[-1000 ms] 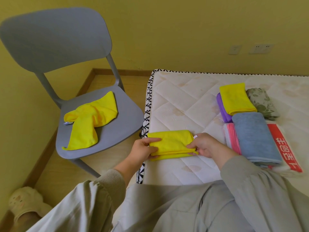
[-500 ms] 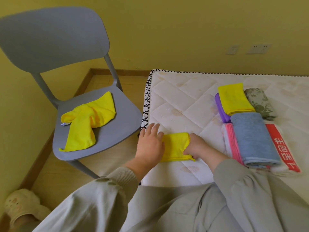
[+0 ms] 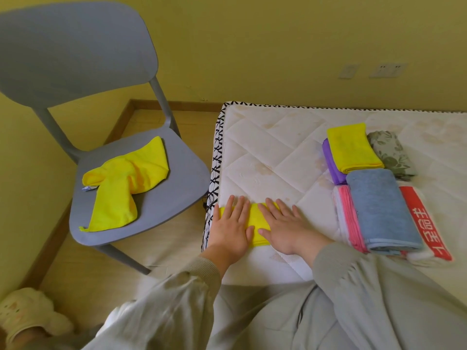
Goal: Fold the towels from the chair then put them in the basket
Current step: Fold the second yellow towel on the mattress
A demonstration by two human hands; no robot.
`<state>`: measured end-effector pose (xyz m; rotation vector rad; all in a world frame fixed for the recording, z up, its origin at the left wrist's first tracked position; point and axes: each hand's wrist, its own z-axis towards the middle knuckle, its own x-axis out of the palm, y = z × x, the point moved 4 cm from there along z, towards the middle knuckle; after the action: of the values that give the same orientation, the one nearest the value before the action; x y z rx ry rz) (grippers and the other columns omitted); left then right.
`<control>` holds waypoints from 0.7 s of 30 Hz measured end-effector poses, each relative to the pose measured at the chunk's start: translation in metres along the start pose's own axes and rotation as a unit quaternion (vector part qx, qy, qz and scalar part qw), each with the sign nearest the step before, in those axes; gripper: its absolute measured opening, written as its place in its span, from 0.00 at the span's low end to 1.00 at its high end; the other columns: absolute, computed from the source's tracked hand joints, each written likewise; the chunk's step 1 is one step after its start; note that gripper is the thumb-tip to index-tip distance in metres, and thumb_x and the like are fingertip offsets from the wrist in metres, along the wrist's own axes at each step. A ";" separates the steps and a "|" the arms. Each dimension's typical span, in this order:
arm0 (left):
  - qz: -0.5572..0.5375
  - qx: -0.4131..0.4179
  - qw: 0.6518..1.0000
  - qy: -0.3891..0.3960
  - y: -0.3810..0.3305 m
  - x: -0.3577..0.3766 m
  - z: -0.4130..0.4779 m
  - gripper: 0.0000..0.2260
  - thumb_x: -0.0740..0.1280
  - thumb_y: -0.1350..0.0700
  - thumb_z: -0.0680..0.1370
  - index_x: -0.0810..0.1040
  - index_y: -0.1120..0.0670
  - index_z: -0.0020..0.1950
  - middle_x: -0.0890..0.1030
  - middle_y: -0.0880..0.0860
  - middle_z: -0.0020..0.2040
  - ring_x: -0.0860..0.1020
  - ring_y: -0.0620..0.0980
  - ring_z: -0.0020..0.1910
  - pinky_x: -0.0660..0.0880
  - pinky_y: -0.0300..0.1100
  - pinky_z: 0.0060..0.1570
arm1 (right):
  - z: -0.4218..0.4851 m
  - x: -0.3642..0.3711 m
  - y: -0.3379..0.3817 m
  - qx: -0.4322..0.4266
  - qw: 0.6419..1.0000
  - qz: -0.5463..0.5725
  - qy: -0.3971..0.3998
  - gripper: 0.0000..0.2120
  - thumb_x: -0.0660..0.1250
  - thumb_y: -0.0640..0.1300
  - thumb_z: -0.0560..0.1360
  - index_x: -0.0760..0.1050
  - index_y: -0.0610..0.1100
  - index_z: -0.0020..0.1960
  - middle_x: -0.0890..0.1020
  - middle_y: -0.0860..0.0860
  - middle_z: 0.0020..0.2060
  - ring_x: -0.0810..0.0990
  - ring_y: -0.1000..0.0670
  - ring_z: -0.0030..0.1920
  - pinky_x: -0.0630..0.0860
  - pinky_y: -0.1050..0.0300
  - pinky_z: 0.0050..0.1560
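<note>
A folded yellow towel point(image 3: 258, 224) lies on the near left corner of the white mattress point(image 3: 278, 152). My left hand point(image 3: 231, 227) and my right hand point(image 3: 286, 228) lie flat on it side by side, fingers straight, pressing it down. Only a strip of the towel shows between and beside them. On the seat of the grey chair point(image 3: 182, 178) to the left lies a crumpled, unfolded yellow towel point(image 3: 123, 185). No basket is in view.
Folded towels sit on the mattress to the right: a yellow one point(image 3: 352, 147) on a purple one point(image 3: 331, 162), a floral one point(image 3: 390, 154), a blue one point(image 3: 379, 208) over pink point(image 3: 350, 218), and a red-and-white one point(image 3: 424, 221). A slippered foot point(image 3: 27, 314) rests on the floor.
The long yellow towel was folded in half to a smaller square. My hands went from pinching its ends to lying flat and pressing on it.
</note>
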<state>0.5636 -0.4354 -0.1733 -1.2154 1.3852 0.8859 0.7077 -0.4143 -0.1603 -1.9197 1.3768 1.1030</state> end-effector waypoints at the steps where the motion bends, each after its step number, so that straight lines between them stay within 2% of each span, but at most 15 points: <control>1: -0.003 0.000 1.000 0.001 0.001 0.001 0.000 0.28 0.44 0.43 0.82 0.38 0.52 0.78 0.39 0.50 0.78 0.35 0.53 0.76 0.37 0.58 0.73 | 0.001 0.002 -0.002 0.004 1.000 -0.001 0.004 0.33 0.43 0.62 0.80 0.31 0.52 0.76 0.33 0.54 0.75 0.34 0.48 0.76 0.37 0.43 0.73; 7: -0.017 0.000 1.000 0.001 0.008 0.005 -0.003 0.29 0.44 0.42 0.81 0.38 0.51 0.78 0.38 0.48 0.78 0.35 0.51 0.76 0.40 0.58 0.73 | 0.006 0.008 -0.008 0.026 0.999 0.025 0.017 0.36 0.44 0.66 0.78 0.29 0.53 0.75 0.30 0.54 0.74 0.33 0.50 0.75 0.39 0.43 0.74; 9: -0.023 -0.004 1.000 -0.002 0.011 0.005 -0.005 0.29 0.44 0.41 0.81 0.38 0.50 0.78 0.38 0.48 0.78 0.35 0.51 0.76 0.41 0.58 0.74 | 0.004 0.005 -0.008 0.036 0.996 0.078 -0.001 0.38 0.49 0.66 0.77 0.32 0.52 0.76 0.33 0.53 0.75 0.36 0.51 0.76 0.41 0.44 0.74; 11: -0.032 -0.009 0.999 -0.005 0.014 0.005 -0.006 0.29 0.44 0.40 0.81 0.37 0.49 0.77 0.39 0.48 0.78 0.36 0.51 0.76 0.41 0.57 0.74 | 0.001 -0.005 -0.011 0.054 0.980 0.187 -0.050 0.41 0.58 0.62 0.76 0.40 0.50 0.78 0.42 0.51 0.77 0.43 0.51 0.77 0.46 0.49 0.75; 13: -0.034 -0.011 0.999 -0.009 0.014 0.006 -0.006 0.29 0.44 0.40 0.81 0.37 0.49 0.77 0.39 0.48 0.78 0.37 0.51 0.76 0.41 0.57 0.74 | 0.000 -0.016 -0.017 0.079 0.940 0.315 -0.103 0.40 0.66 0.56 0.74 0.51 0.43 0.77 0.56 0.46 0.76 0.56 0.48 0.75 0.55 0.54 0.73; 14: -0.034 -0.012 0.999 -0.010 0.014 0.007 -0.006 0.29 0.44 0.40 0.81 0.37 0.48 0.77 0.39 0.48 0.78 0.37 0.52 0.76 0.41 0.57 0.74 | 0.000 -0.019 -0.021 0.099 0.909 0.390 -0.111 0.36 0.69 0.52 0.74 0.58 0.41 0.74 0.65 0.43 0.71 0.64 0.46 0.71 0.62 0.53 0.70; 16: -0.041 -0.012 0.999 -0.013 0.014 0.008 -0.006 0.29 0.44 0.41 0.81 0.37 0.48 0.77 0.39 0.48 0.78 0.37 0.52 0.76 0.41 0.57 0.74 | 0.001 -0.019 -0.027 0.143 0.819 0.550 -0.077 0.23 0.69 0.49 0.74 0.69 0.39 0.64 0.75 0.42 0.58 0.76 0.43 0.57 0.73 0.49 0.57; 18: -0.057 -0.008 0.998 -0.012 0.016 0.008 -0.006 0.29 0.45 0.40 0.81 0.37 0.47 0.77 0.39 0.48 0.78 0.36 0.51 0.76 0.40 0.57 0.73 | -0.001 -0.015 -0.025 0.182 0.729 0.659 -0.033 0.21 0.69 0.46 0.75 0.71 0.35 0.62 0.78 0.39 0.53 0.79 0.42 0.46 0.76 0.52 0.40; 19: -0.064 -0.006 0.998 -0.011 0.016 0.008 -0.005 0.28 0.45 0.40 0.81 0.37 0.47 0.77 0.39 0.47 0.78 0.36 0.51 0.76 0.40 0.57 0.73 | -0.001 -0.014 -0.024 0.196 0.700 0.686 -0.024 0.23 0.70 0.45 0.74 0.71 0.34 0.63 0.79 0.37 0.53 0.79 0.41 0.46 0.76 0.52 0.38; 21: -0.070 -0.006 0.997 -0.013 0.017 0.008 -0.006 0.29 0.46 0.41 0.81 0.37 0.46 0.77 0.39 0.47 0.78 0.36 0.50 0.76 0.39 0.56 0.73 | 0.000 -0.012 -0.019 0.194 0.681 0.706 -0.008 0.25 0.72 0.42 0.72 0.70 0.32 0.64 0.78 0.35 0.56 0.80 0.39 0.52 0.78 0.48 0.46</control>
<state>0.5459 -0.4388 -0.1816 -1.2893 1.2593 0.8085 0.7242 -0.4020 -0.1510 -0.2142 2.8469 1.1425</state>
